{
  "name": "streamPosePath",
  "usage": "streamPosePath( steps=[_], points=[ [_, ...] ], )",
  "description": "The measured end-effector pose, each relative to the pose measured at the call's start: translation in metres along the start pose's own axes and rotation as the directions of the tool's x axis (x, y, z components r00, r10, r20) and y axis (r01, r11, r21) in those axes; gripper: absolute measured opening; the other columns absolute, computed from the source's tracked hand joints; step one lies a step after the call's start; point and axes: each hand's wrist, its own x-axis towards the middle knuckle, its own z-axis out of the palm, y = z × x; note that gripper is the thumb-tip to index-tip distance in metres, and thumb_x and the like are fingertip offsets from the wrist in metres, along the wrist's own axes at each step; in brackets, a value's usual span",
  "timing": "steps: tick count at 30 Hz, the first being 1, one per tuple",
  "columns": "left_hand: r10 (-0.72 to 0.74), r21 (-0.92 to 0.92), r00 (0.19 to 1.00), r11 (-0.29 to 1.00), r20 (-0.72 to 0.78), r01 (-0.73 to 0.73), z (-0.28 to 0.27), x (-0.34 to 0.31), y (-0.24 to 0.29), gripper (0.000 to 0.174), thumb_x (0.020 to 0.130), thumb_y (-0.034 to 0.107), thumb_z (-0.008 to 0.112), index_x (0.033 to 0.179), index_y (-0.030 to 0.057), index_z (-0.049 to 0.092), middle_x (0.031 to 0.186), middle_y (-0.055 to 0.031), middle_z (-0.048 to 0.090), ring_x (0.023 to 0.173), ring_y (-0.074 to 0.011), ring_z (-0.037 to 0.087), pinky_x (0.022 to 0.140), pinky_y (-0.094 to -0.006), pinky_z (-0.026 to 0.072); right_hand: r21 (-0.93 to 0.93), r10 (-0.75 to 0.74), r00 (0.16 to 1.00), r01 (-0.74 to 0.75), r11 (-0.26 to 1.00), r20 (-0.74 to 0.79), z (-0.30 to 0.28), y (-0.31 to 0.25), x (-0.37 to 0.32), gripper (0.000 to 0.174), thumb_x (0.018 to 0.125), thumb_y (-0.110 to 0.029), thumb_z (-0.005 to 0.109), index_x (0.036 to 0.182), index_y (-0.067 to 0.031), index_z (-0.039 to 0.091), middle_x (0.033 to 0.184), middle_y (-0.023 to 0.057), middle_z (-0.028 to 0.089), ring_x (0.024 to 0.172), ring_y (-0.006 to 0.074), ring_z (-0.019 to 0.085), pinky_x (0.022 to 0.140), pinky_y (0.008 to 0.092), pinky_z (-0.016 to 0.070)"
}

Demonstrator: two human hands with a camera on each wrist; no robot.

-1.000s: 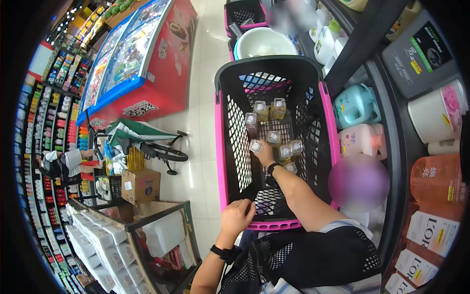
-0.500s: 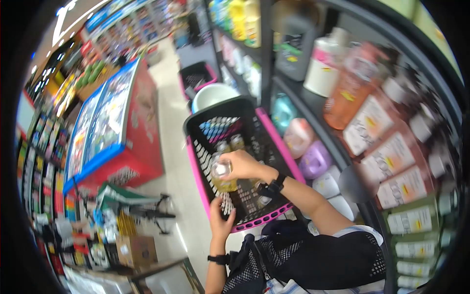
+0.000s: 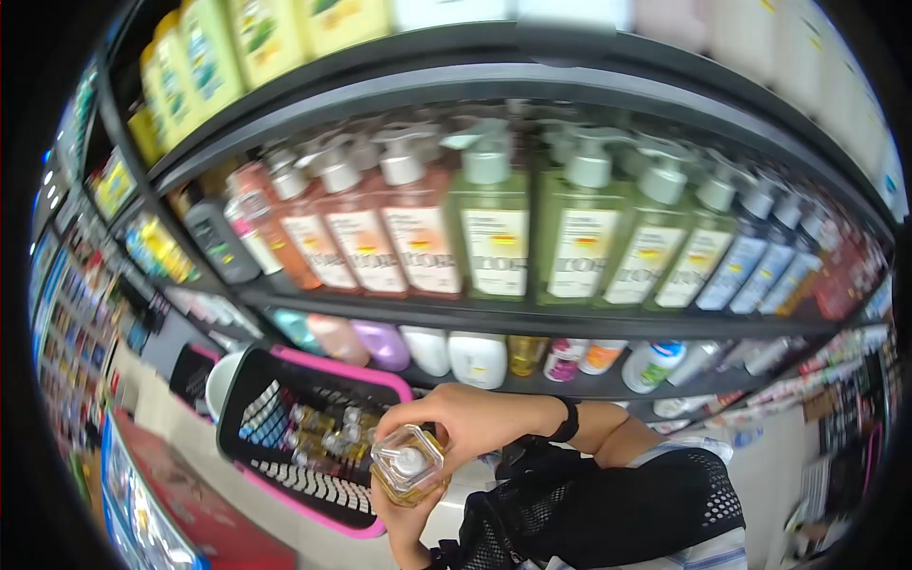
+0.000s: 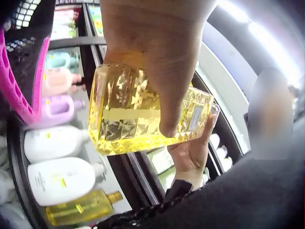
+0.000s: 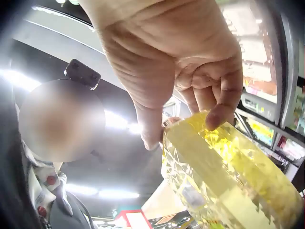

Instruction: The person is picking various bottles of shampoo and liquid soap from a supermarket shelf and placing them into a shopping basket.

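A clear faceted bottle (image 3: 408, 461) of yellow liquid is held up in front of me, its square top facing the head camera. My right hand (image 3: 484, 418) grips it around the upper end, thumb on one side and fingers on the other. From below, my left hand (image 3: 404, 521) holds the same bottle. In the left wrist view the left thumb lies across the cut-glass side of the bottle (image 4: 128, 114). The right wrist view shows the right fingertips (image 5: 217, 118) on the bottle's edge. More yellow bottles (image 3: 328, 432) lie in the black basket (image 3: 313, 361) with pink rims.
Ahead runs a dark shelf (image 3: 532, 318) with pink, green and blue pump bottles (image 3: 494, 237). A lower shelf holds white jugs (image 3: 478, 359) and a purple jug (image 3: 380, 344). A white basin (image 3: 223, 380) stands beyond the basket. At the lower left is a red freezer (image 3: 190, 475).
The right hand has lifted the bottle out of the basket toward me. My left hand has left the basket rim and taken hold of the bottle. The head view has turned right toward the shelf.
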Motion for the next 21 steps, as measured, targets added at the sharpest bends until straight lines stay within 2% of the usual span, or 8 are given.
streamPosePath(
  steps=[3, 4, 5, 7, 12, 17, 19, 21],
  points=[
    [0.033, -0.150, 0.998, 0.988, 0.059, -0.024, 0.026, 0.005, 0.000, 0.087, 0.063, 0.014, 0.089, 0.134, -0.0022, 0.040, 0.123, -0.0137, 0.054, 0.111, -0.0226, 0.055, 0.096, -0.0371, 0.0464, 0.126, -0.167, 0.971, 0.190, 0.974, -0.171, 0.010, 0.013, -0.046, 0.092, 0.070, -0.014, 0.083, 0.146, -0.0094, 0.031, 0.144, 0.0122, 0.042, 0.120, 0.0240, 0.051, 0.098, 0.0390, 0.0438],
    [0.061, -0.241, 0.992, 0.970, 0.107, -0.034, 0.047, 0.010, 0.011, 0.087, 0.066, 0.013, 0.087, 0.137, -0.0020, 0.037, 0.127, -0.0148, 0.052, 0.114, -0.0240, 0.054, 0.099, -0.0390, 0.0455, 0.091, -0.152, 0.973, 0.170, 0.981, -0.174, 0.008, 0.011, -0.065, 0.103, 0.072, -0.018, 0.083, 0.151, -0.0071, 0.019, 0.150, 0.0148, 0.030, 0.136, 0.0285, 0.035, 0.110, 0.0420, 0.0314],
    [-0.028, -0.302, 0.992, 0.951, 0.122, 0.064, 0.047, -0.007, 0.053, 0.087, 0.070, 0.013, 0.084, 0.139, -0.0018, 0.034, 0.130, -0.0159, 0.050, 0.117, -0.0255, 0.053, 0.101, -0.0409, 0.0446, 0.153, -0.097, 0.979, 0.125, 0.980, -0.178, 0.021, -0.010, -0.071, 0.103, 0.072, -0.018, 0.083, 0.151, -0.0071, 0.019, 0.150, 0.0148, 0.030, 0.136, 0.0285, 0.035, 0.110, 0.0420, 0.0314],
    [0.091, -0.369, 0.975, 0.929, 0.201, -0.010, 0.086, 0.015, 0.037, 0.087, 0.069, 0.009, 0.084, 0.139, -0.0035, 0.034, 0.130, -0.0179, 0.050, 0.116, -0.0263, 0.054, 0.097, -0.0401, 0.0471, -0.105, -0.097, 0.916, 0.061, 0.993, -0.390, 0.029, 0.010, -0.104, 0.105, 0.072, -0.021, 0.083, 0.151, -0.0062, 0.015, 0.150, 0.0166, 0.028, 0.138, 0.0307, 0.031, 0.112, 0.0423, 0.0286],
    [0.119, -0.525, 0.948, 0.849, 0.296, 0.058, 0.142, 0.004, 0.062, 0.083, 0.072, 0.005, 0.082, 0.139, -0.0030, 0.034, 0.132, -0.0184, 0.051, 0.115, -0.0289, 0.056, 0.094, -0.0407, 0.0497, -0.366, -0.293, 0.674, 0.036, 0.930, -0.678, 0.051, 0.017, -0.142, 0.108, 0.068, -0.028, 0.086, 0.149, -0.0024, 0.019, 0.148, 0.0185, 0.031, 0.135, 0.0362, 0.033, 0.110, 0.0441, 0.0294],
    [0.225, -0.447, 0.817, 0.893, 0.531, 0.045, 0.233, -0.022, 0.082, 0.081, 0.072, 0.007, 0.081, 0.139, -0.0021, 0.036, 0.132, -0.0176, 0.051, 0.115, -0.0287, 0.056, 0.094, -0.0403, 0.0489, -0.398, -0.297, 0.538, -0.077, 0.914, -0.789, 0.028, -0.007, -0.225, 0.102, 0.064, -0.027, 0.088, 0.144, -0.0039, 0.029, 0.146, 0.0194, 0.037, 0.132, 0.0382, 0.037, 0.109, 0.0448, 0.0311],
    [0.281, -0.414, 0.729, 0.910, 0.624, 0.004, 0.292, -0.037, 0.071, 0.080, 0.072, 0.007, 0.081, 0.138, -0.0017, 0.037, 0.132, -0.0173, 0.052, 0.115, -0.0287, 0.056, 0.094, -0.0402, 0.0486, -0.456, -0.396, 0.339, -0.116, 0.883, -0.853, 0.018, 0.008, -0.280, 0.099, 0.063, -0.026, 0.089, 0.141, -0.0042, 0.032, 0.146, 0.0189, 0.037, 0.130, 0.0389, 0.039, 0.108, 0.0445, 0.0318],
    [0.290, -0.392, 0.651, 0.920, 0.702, 0.013, 0.327, -0.051, 0.081, 0.079, 0.072, 0.007, 0.081, 0.138, -0.0014, 0.038, 0.132, -0.0170, 0.052, 0.115, -0.0286, 0.056, 0.095, -0.0400, 0.0483, -0.507, -0.454, 0.280, -0.160, 0.847, -0.846, 0.010, 0.004, -0.313, 0.099, 0.064, -0.032, 0.088, 0.141, -0.0024, 0.034, 0.136, 0.0191, 0.043, 0.125, 0.0371, 0.044, 0.106, 0.0451, 0.0345]
  ],
)
